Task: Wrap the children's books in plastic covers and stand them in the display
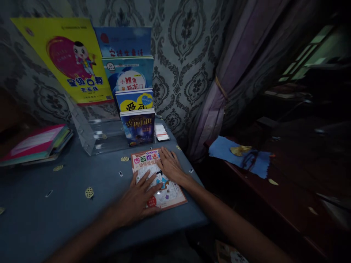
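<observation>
A thin picture book [167,193] with an orange border and a cartoon child on its cover lies flat near the table's right edge. My left hand [144,193] rests on the lower left of the cover, fingers spread. Across the upper right of the book lies my right hand [170,163], its fingers stretched out and palm down. Neither hand grips anything. Just behind the book stands a clear acrylic rack [102,137]. Its right side holds a dark blue book [138,128] in front, with several more books stepped up behind. A tall yellow workbook [79,62] leans at the left.
Left on the blue patterned tablecloth [71,208] is a stack of books [35,144]. A phone [162,132] lies beside the rack. Behind are a patterned wall covering [189,33] and a tied curtain [236,54]. Right, a dark red surface bears a blue cloth [219,148].
</observation>
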